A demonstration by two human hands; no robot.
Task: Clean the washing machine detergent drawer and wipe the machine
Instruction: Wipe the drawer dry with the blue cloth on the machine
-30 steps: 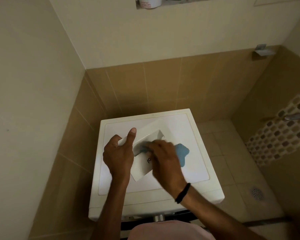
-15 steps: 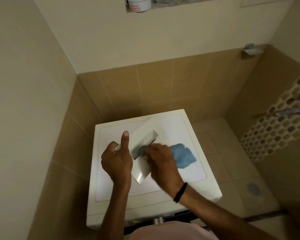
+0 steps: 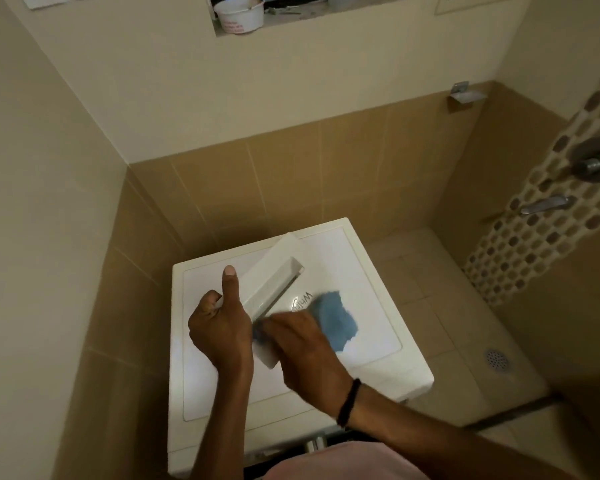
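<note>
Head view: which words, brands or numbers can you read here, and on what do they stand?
"Whi": on the front of the detergent drawer; the rest is covered by the blue cloth.
Red print on the white tub: too blurred to read.

The person's 2 forearms are bare along all of their visible length. The right hand (image 3: 302,348) has 1 thin black band (image 3: 349,403) round its wrist, like a cord or an elastic loop. The left hand (image 3: 219,327) shows a short-trimmed thumbnail. At the near edge, a pale pink garment (image 3: 343,462) covers the torso, plain, smooth and slightly blurred.
</note>
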